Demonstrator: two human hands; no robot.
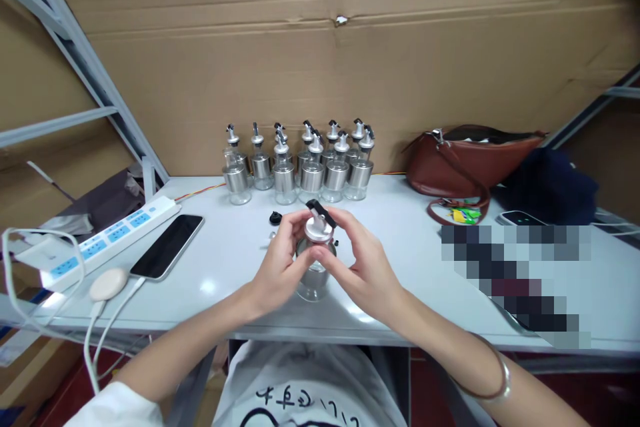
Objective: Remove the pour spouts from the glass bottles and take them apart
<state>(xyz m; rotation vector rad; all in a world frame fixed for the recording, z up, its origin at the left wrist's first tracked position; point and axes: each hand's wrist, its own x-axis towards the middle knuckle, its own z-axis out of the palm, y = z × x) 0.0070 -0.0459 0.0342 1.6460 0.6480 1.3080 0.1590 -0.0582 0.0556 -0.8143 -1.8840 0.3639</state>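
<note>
A glass bottle with a steel sleeve [314, 288] stands near the table's front edge. On its neck sits a silver pourer cap [319, 229] with a black flip lid. My left hand [283, 260] and my right hand [361, 260] close round this cap from both sides, thumbs meeting in front. Behind them, a small black part [275, 217] lies on the table, and a small clear piece beside it is partly hidden by my left hand. Several similar bottles [311, 177] stand in rows at the back; the front left one [237, 181] shows no cap.
At the left of the white table [215, 307] lie a phone [167, 247], a power strip [117, 233] and a round charger [109, 284] with cables. A brown bag [475, 160], dark cloth, another device and a blurred patch are at the right. Cardboard stands behind.
</note>
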